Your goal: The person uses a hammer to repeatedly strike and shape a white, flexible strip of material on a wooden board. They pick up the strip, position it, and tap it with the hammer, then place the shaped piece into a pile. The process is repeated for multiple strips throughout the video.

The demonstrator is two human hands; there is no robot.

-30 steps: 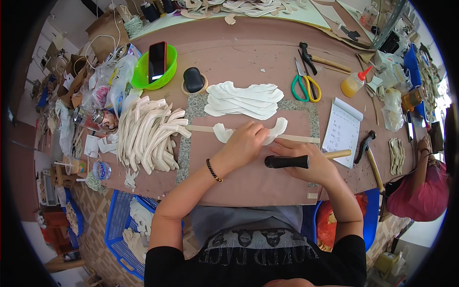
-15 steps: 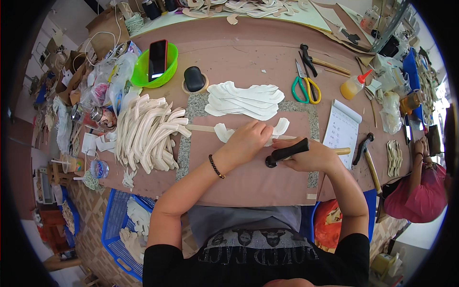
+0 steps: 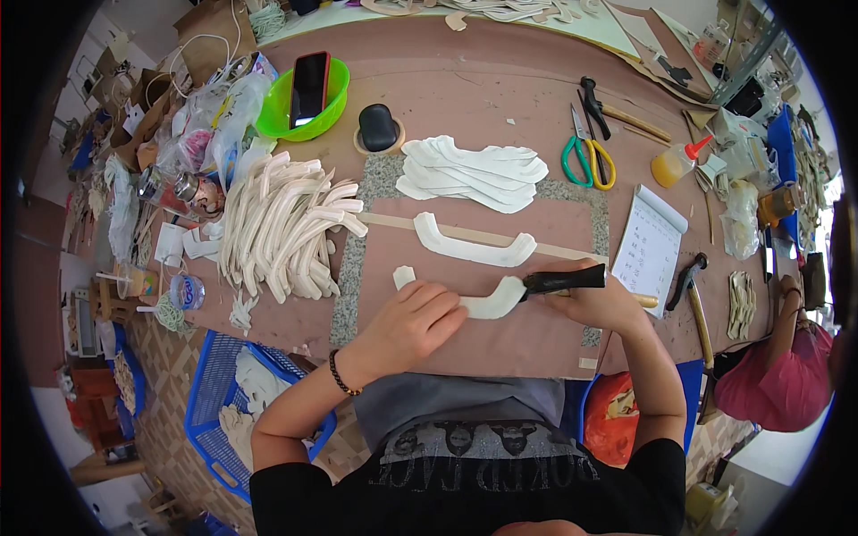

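My left hand is closed over the left part of a curved white strip, low above the brown work surface. Its two upturned ends show on either side of the fingers. My right hand grips a hammer with a black head and a wooden handle. The hammer head is beside the strip's right end; whether they touch I cannot tell. Just beyond, a second curved white strip lies untouched across a pale narrow band. Farther back rests a stack of flat white pieces.
At left lies a heap of cream curved strips. Behind it a green bowl holds a phone. To the right are scissors, a glue bottle, a notepad and another hammer. A co-worker's arm shows far right.
My left hand has moved left and nearer, from the far curved strip onto a nearer one. That far strip now lies uncovered. The hammer head has turned and shifted right with my right hand.
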